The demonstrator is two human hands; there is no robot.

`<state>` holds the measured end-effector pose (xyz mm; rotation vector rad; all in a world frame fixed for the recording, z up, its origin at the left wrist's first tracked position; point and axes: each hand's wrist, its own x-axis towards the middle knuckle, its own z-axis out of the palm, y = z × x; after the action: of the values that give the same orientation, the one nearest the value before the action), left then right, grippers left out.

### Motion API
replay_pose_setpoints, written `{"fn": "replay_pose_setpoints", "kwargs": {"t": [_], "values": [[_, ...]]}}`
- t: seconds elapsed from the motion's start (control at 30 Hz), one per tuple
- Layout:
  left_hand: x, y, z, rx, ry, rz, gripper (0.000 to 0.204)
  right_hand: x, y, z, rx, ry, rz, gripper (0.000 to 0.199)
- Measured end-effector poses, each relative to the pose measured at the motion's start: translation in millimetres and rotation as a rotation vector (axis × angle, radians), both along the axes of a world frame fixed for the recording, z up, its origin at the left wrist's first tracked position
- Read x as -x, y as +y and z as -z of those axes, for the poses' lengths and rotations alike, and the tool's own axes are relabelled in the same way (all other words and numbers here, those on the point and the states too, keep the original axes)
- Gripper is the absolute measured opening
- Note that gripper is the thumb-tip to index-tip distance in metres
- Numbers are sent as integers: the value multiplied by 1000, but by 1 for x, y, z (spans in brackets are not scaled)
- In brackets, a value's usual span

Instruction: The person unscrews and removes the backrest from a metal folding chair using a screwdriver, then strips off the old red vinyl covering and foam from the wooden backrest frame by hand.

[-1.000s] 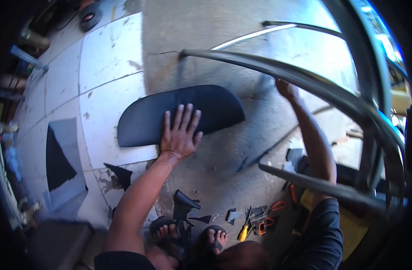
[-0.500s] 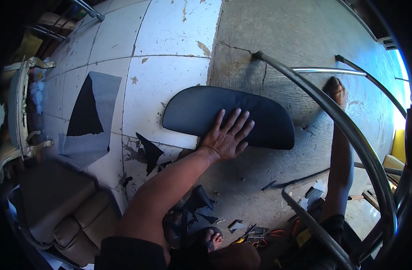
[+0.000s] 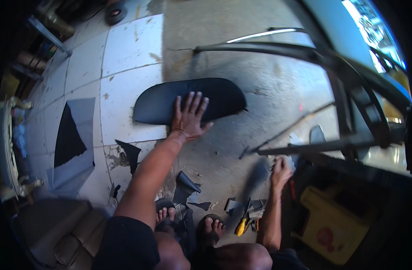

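A black padded panel [image 3: 158,104] with rounded ends lies across the white tiles and the bare concrete. My left hand [image 3: 190,118] rests flat on its near edge, fingers spread and holding nothing. Lower right, my right hand [image 3: 281,173] is closed, its fingers curled together near the end of a dark metal bar. Whatever may be between those fingers is too small to make out. Close to my right forearm, a yellow-handled screwdriver [image 3: 242,227] lies on the floor among dark scraps.
A metal tube frame [image 3: 260,47] spans the right side. Below it stands a yellow plastic container [image 3: 334,225]. To the left lie a grey sheet [image 3: 82,173] with black material on it and a loose black scrap [image 3: 130,153]. A brown cushioned seat [image 3: 48,225] sits lower left.
My right hand has come back from beside the metal frame toward my body. My left hand stays flat on the panel. The whole view has shifted, with the panel now farther left in it.
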<state>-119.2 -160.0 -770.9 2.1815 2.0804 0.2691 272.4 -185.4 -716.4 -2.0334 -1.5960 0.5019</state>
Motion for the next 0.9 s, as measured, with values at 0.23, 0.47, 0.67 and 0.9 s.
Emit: {"fn": "replay_pose_setpoints", "kwargs": {"t": [0.23,0.47,0.67,0.9], "values": [[23,23,-29,-273,325,143,53,-28,-159,-29,164,156,108,32],[-6,-58,-219,-320,-373,10,27,7,-144,-114,347,725,5,40],[-53,-220,-228,107,-880,-173,36,81,-118,-148,437,1172,-425,59],[-63,-216,-244,488,-1673,-291,33,101,-160,-141,499,1419,-309,56]]}}
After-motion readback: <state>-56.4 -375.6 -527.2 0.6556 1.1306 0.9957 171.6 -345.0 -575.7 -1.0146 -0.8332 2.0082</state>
